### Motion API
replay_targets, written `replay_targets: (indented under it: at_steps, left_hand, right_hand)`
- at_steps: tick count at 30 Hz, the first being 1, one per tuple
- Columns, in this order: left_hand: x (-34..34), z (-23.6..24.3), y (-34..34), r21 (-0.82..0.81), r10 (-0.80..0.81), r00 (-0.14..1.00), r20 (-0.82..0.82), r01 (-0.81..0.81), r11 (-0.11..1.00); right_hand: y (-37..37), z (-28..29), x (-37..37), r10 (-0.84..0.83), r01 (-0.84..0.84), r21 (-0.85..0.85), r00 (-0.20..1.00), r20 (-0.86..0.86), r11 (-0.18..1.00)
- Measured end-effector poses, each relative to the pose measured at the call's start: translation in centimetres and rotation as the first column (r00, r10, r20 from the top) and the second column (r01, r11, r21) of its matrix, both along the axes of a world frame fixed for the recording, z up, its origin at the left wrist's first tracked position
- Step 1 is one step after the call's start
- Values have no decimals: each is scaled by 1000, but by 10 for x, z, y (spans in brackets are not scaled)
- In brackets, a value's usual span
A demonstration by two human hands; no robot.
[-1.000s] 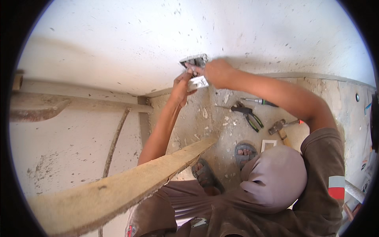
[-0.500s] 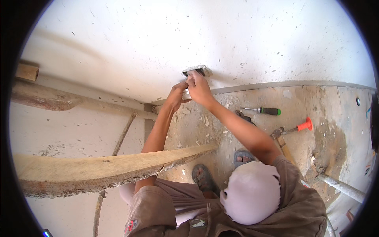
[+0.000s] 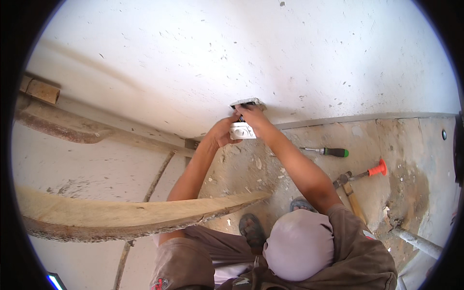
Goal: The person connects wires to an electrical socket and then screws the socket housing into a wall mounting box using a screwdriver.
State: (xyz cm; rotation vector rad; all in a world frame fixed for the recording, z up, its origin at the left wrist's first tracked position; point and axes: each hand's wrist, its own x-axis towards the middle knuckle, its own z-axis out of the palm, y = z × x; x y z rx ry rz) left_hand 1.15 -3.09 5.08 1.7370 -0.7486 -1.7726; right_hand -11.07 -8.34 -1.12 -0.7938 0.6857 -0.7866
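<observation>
The white socket plate [image 3: 245, 132] is held just above the middle of the frame, below the rough opening [image 3: 250, 101] in the wall [image 3: 159, 58]. Its left edge is clamped in the fingers of the left hand [image 3: 222, 133]. The fingers of the right hand [image 3: 254, 119] are bent together at the opening; whether anything is pinched there cannot be told. Because the plate seems to be supported from one side only, it could be tilted or dropped onto the floor [image 3: 251, 166] if that grip were loosened. Skin could be scraped on the opening's broken rim, since the right fingers are pressed close to it. Anything hidden in the dark recess could be strained if the plate were pulled outward. The left forearm could be knocked against the plank [image 3: 135, 212] at lower left if drawn back quickly. At right, the screwdriver [image 3: 328, 152] and hammer [image 3: 355, 201] could be stepped on if overlooked.
</observation>
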Motion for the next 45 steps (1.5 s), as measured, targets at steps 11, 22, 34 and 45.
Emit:
replay_targets:
  at_steps: [11,22,34,45]
  left_hand:
    - [-7,3,-3,-14,7,991,136,-6,1000]
    - [-18,-2,2,-52,42,968,248,-30,998]
    - [-19,-9,-12,-12,-45,987,154,48,999]
    - [1,-46,-14,-266,-178,946,269,251,931]
  right_hand:
    - [13,-1,5,-156,154,76,987,25,985]
    - [22,-1,-1,-131,130,-26,990,-56,991]
    - [-1,5,-18,-33,32,96,999,18,995]
    - [-26,-76,1,-64,16,226,976,208,974]
